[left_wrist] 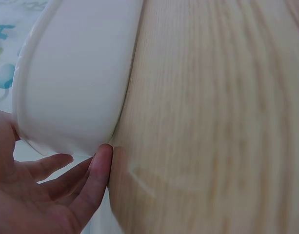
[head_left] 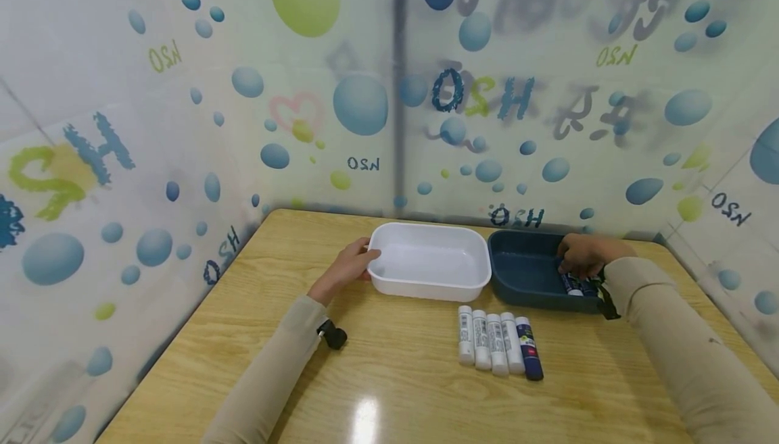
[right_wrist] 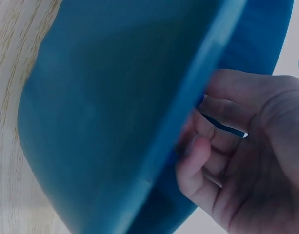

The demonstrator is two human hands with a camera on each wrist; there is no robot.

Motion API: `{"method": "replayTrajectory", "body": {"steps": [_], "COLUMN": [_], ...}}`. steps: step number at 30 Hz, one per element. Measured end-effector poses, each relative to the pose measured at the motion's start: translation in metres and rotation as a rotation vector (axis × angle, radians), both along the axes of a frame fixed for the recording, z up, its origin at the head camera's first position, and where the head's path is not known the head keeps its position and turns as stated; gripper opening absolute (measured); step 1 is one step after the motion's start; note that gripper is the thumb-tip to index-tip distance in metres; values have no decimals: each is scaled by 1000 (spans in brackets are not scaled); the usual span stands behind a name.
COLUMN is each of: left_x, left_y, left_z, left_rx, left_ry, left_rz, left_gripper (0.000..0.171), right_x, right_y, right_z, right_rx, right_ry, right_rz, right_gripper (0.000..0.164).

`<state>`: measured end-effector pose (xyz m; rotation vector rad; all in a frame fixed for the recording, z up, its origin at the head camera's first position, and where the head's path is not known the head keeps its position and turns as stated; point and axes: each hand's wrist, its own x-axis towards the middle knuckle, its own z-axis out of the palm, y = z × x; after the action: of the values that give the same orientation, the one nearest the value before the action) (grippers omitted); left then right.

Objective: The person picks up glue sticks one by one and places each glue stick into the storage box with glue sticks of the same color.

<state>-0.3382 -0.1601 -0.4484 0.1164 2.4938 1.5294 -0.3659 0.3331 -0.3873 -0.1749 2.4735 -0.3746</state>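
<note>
My left hand (head_left: 356,259) grips the left end of a white plastic tray (head_left: 426,286), thumb over the rim and fingers against its outer wall. In the left wrist view the fingertips (left_wrist: 103,153) press low on the white wall near the tabletop. My right hand (head_left: 584,255) reaches inside a dark blue tray (head_left: 526,288), its fingers curled round the upper part of a dark blue glue stick (head_left: 572,284). Another dark stick (head_left: 589,288) lies beside it. In the right wrist view the blue tray's wall hides most of what the fingers hold.
In front of the trays several white glue sticks (head_left: 498,344) lie side by side on the wooden table (head_left: 389,349), with a navy one (head_left: 529,349) at their right end. The trays stand next to each other near a patterned curtain (head_left: 365,187) behind the table.
</note>
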Motion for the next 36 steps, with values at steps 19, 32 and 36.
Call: {"method": "replayTrajectory", "body": {"steps": [19, 32, 36], "left_x": [-1, 0, 1], "left_y": [0, -1, 0], "left_z": [-2, 0, 0], "left_rx": [8, -4, -6], "left_ry": [-1, 9, 8], "left_rz": [8, -1, -2], "left_gripper": [53, 53, 54], "right_x": [11, 59, 83], "right_y": [-8, -7, -12], "right_z": [23, 41, 40], "right_rx": [8, -74, -87], "right_ry": [127, 363, 406], "right_rz": [46, 163, 182], "right_gripper": [48, 41, 36]}}
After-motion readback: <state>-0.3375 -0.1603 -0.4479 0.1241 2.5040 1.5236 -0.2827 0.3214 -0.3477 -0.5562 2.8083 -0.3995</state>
